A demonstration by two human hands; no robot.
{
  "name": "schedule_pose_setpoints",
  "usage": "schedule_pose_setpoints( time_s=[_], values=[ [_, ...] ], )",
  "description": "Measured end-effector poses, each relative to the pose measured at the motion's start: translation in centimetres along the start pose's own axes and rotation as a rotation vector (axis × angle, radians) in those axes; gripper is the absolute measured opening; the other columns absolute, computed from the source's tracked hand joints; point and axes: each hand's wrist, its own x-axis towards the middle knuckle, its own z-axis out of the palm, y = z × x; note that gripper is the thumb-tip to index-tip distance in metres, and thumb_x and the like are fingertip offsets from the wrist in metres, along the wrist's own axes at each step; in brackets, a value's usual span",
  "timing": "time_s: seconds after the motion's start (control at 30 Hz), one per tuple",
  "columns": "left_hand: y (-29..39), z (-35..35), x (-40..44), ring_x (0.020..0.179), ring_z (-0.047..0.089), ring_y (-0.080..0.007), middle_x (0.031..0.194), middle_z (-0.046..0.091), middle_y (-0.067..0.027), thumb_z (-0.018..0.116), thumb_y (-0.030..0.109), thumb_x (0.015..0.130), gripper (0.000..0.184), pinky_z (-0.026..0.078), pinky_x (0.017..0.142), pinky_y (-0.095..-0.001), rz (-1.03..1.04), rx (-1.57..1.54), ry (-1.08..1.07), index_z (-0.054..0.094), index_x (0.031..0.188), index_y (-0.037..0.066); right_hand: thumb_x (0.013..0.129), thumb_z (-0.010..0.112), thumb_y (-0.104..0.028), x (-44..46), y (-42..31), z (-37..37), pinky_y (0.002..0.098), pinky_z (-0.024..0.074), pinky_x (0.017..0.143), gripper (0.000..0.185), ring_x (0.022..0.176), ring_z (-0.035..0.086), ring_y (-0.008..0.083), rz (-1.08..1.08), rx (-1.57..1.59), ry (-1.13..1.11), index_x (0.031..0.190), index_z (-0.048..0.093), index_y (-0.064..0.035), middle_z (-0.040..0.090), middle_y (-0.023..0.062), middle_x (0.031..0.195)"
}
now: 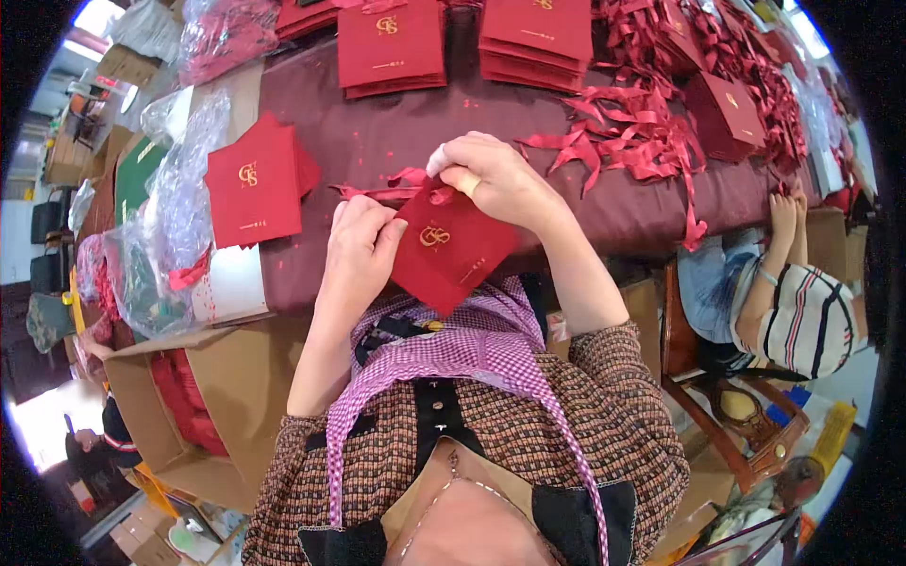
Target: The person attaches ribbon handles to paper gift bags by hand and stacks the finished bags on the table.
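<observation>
Well, curled fingers (454, 152) on red bag (451, 253).

Gold monogram (434, 236), seemingly "GS", on red bags (457, 253)

Looks every bit a handwork shop floor, and shows it: in stacks of gold-printed red pieces (392, 42) along a cloth-covered table (415, 123), a thick tangle of ribbons (642, 132), crumpled plastic wrap (215, 137), an open carton (250, 387), another person (807, 316) alongside!
</observation>
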Motion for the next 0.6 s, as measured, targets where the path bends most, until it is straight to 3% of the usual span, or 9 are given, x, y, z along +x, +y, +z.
schedule_pose_setpoints(
  time_s=[0.07,0.13,0.23,0.27,0.37,0.47,0.5,0.57,0.6],
  values=[
    [-0.6,0.2,0.2,0.080,0.057,-0.0311,0.078,0.058,-0.0130,0.070,0.006,0.079,0.011,0.046,0.074,-0.0388,-0.069,-0.118,-0.011,0.064,0.084,-0.002,0.091,0.059,-0.007,-0.2,-0.1,-0.5,0.0322,0.0480,0.085,0.025,0.095,0.061,0.0194,0.251,0.316,-0.013,0.116,0.059,-0.0037,0.066,0.0096,0.100],
    [-0.8,0.1,0.3,0.079,0.058,-0.0294,0.077,0.060,-0.0127,0.068,0.007,0.081,0.010,0.047,0.073,-0.0376,-0.138,-0.133,0.025,0.063,0.082,-0.002,0.090,0.061,-0.009,-0.8,1.1,-1.4,0.0317,0.0480,0.085,0.032,0.096,0.061,0.0174,0.336,0.444,-0.040,0.121,0.056,-0.0039,0.065,0.0103,0.105],
    [-1.4,-0.1,0.2,0.076,0.060,-0.0288,0.077,0.061,-0.0135,0.066,0.011,0.085,0.013,0.047,0.070,-0.0372,-0.232,-0.135,0.038,0.063,0.084,-0.001,0.087,0.066,-0.015,-2.9,4.1,-3.0,0.0380,0.0430,0.093,0.035,0.104,0.059,0.0283,0.132,-0.263,-0.126,0.121,0.059,-0.0065,0.063,0.0126,0.110],
    [-1.5,-0.1,0.1,0.075,0.060,-0.0287,0.078,0.062,-0.0138,0.066,0.012,0.086,0.013,0.047,0.068,-0.0372,-0.280,-0.152,0.060,0.063,0.084,-0.001,0.084,0.068,-0.016,-4.0,4.7,-3.2,0.0411,0.0389,0.096,0.031,0.108,0.055,0.0309,0.041,-0.309,-0.047,0.113,0.062,-0.0064,0.062,0.0109,0.111],
    [-2.4,-0.3,0.1,0.071,0.063,-0.0292,0.077,0.064,-0.0165,0.064,0.015,0.089,0.017,0.048,0.065,-0.0368,-0.371,-0.158,0.056,0.063,0.086,-0.002,0.081,0.069,-0.015,-5.6,5.5,-3.9,0.0412,0.0376,0.096,0.023,0.111,0.054,0.0286,0.098,-0.508,0.005,0.101,0.064,-0.0059,0.061,0.0078,0.113],
    [-2.4,0.0,0.2,0.063,0.060,-0.0240,0.070,0.062,-0.0167,0.063,0.016,0.090,0.019,0.046,0.060,-0.0350,-0.386,-0.172,0.053,0.064,0.088,-0.003,0.080,0.068,-0.010,-5.9,5.6,-4.4,0.0405,0.0422,0.091,0.015,0.101,0.058,0.0311,0.174,-0.315,0.146,0.093,0.064,-0.0060,0.065,0.0100,0.096],
    [-2.3,0.1,0.3,0.060,0.059,-0.0218,0.068,0.061,-0.0163,0.063,0.016,0.090,0.019,0.046,0.058,-0.0342,-0.381,-0.197,0.053,0.065,0.088,-0.003,0.083,0.066,-0.009,-5.2,3.7,-5.2,0.0349,0.0480,0.079,0.016,0.086,0.062,0.0247,0.301,-0.203,0.121,0.099,0.065,-0.0052,0.065,0.0071,0.083],
    [-1.8,0.1,0.5,0.059,0.058,-0.0199,0.066,0.060,-0.0162,0.063,0.016,0.090,0.019,0.045,0.057,-0.0334,-0.388,-0.187,0.060,0.065,0.088,-0.003,0.087,0.063,-0.006,-5.7,4.1,-5.4,0.0279,0.0498,0.064,0.022,0.069,0.062,0.0133,0.373,0.219,0.259,0.109,0.064,-0.0038,0.066,0.0022,0.080],
    [-1.7,0.0,0.6,0.057,0.057,-0.0179,0.064,0.059,-0.0161,0.063,0.016,0.090,0.020,0.044,0.056,-0.0326,-0.395,-0.179,0.065,0.065,0.088,-0.003,0.090,0.063,-0.006,-5.6,2.7,-6.1,0.0229,0.0489,0.067,0.023,0.073,0.058,0.0069,0.461,0.424,0.262,0.113,0.063,-0.0041,0.064,0.0000,0.080]
  ],
)
